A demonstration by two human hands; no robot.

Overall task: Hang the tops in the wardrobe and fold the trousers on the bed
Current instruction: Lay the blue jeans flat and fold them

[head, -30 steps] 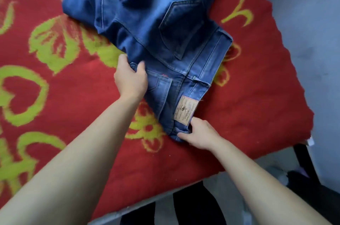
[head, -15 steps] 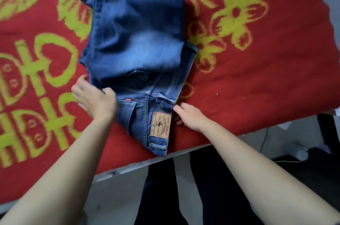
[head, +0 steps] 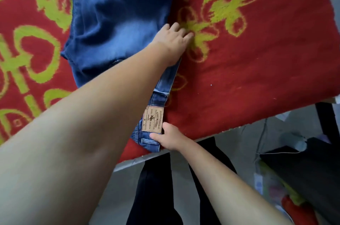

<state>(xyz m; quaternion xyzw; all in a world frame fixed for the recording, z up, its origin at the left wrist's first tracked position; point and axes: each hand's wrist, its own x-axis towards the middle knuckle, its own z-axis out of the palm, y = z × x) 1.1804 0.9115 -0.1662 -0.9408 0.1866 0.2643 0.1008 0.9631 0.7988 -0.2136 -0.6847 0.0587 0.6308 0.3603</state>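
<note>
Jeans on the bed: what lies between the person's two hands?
Head view: the jeans waistband and its brown patch lie between left hand and right hand.

Tan patch (head: 152, 121) on jeans (head: 117, 13) — "JEANS FASHION & CO.", "QUALITY CLOTHING"

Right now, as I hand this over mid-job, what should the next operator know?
Left hand: reaches across the jeans to their right edge; fingers curled, grip unclear.
Right hand: thumb on the waistband beside the leather patch, seemingly pinching it.
Jeans lie on the red bedspread near its edge, legs folded over the seat.
Done: one fold. Left: finish folding; no tops or wardrobe in view.
</note>
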